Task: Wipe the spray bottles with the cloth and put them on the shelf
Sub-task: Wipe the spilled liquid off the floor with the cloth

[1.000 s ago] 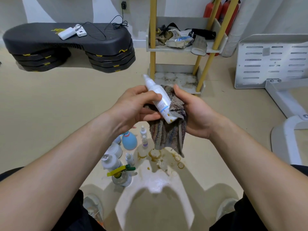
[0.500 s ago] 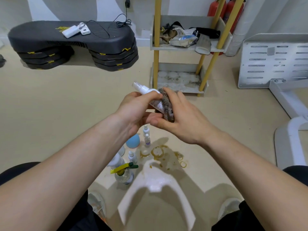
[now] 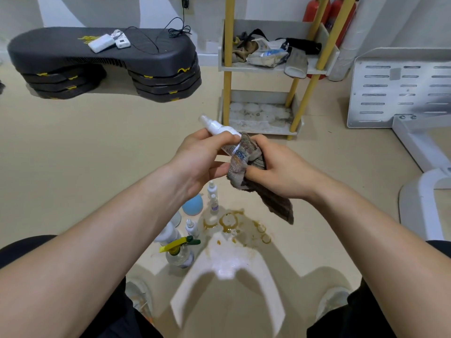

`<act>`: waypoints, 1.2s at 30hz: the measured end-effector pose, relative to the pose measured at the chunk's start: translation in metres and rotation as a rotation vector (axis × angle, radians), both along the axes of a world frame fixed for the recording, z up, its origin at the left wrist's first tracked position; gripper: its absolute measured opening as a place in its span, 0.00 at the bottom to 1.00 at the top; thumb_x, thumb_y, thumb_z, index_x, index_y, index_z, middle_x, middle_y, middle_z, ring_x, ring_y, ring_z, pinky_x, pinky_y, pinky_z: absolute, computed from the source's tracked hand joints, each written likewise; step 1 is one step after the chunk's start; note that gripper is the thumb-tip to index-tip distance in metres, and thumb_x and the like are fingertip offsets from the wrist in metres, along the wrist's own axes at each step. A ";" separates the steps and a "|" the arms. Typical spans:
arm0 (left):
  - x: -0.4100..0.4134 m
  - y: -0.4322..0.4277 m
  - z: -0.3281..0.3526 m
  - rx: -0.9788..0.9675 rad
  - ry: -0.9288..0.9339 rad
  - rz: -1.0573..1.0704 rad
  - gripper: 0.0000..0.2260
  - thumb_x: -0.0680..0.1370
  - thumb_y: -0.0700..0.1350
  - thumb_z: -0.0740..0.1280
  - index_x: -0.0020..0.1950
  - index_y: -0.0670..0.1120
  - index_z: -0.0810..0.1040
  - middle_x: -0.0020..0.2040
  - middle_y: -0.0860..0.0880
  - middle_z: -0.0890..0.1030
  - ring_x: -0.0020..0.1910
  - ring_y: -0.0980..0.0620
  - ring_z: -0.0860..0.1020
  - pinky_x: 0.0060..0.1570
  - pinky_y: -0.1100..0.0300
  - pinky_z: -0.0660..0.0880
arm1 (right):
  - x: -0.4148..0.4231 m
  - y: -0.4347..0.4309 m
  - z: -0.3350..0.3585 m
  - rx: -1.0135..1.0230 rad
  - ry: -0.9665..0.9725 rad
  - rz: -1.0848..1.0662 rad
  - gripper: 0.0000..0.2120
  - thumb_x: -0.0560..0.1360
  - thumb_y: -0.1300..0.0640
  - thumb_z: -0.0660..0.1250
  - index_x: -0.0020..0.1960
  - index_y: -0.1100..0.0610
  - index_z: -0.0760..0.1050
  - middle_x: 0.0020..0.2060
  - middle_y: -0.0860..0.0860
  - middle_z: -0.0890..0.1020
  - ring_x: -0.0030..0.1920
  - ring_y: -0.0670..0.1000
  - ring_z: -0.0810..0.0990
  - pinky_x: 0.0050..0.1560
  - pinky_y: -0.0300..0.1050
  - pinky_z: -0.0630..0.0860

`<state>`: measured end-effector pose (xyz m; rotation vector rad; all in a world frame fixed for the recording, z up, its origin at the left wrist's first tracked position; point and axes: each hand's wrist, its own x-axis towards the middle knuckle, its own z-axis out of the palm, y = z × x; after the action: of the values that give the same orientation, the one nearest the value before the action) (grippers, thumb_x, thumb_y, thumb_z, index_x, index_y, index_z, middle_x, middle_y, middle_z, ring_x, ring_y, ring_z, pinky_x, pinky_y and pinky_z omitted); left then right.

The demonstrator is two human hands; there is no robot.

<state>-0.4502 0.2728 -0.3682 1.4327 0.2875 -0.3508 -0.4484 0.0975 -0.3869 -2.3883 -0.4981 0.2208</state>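
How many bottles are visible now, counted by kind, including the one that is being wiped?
White spray bottle against the cloth: 1
Small white bottles, standing: 3
Blue round bottle: 1
Larger white bottle: 1
Clear trigger sprayer: 1
Total: 7; the left forearm may hide more.

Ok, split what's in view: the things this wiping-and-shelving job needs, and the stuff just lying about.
Job: white spray bottle in the left hand; cloth in the right hand, wrapped on it; floor bottles not yet wiped; yellow-legged shelf.
Lying about: black step platform; white device on it; fire extinguishers; perforated white panel.
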 end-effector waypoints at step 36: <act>0.006 0.009 -0.001 -0.086 -0.176 -0.102 0.08 0.84 0.49 0.62 0.52 0.51 0.80 0.49 0.54 0.85 0.46 0.57 0.81 0.51 0.58 0.74 | -0.002 0.001 -0.006 1.081 0.923 -0.009 0.20 0.71 0.56 0.76 0.60 0.62 0.79 0.56 0.61 0.83 0.55 0.57 0.83 0.61 0.53 0.81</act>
<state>-0.4441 0.2815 -0.3688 1.3866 0.0557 -0.3142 -0.4506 0.0982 -0.3934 -1.0575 -0.0846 0.7668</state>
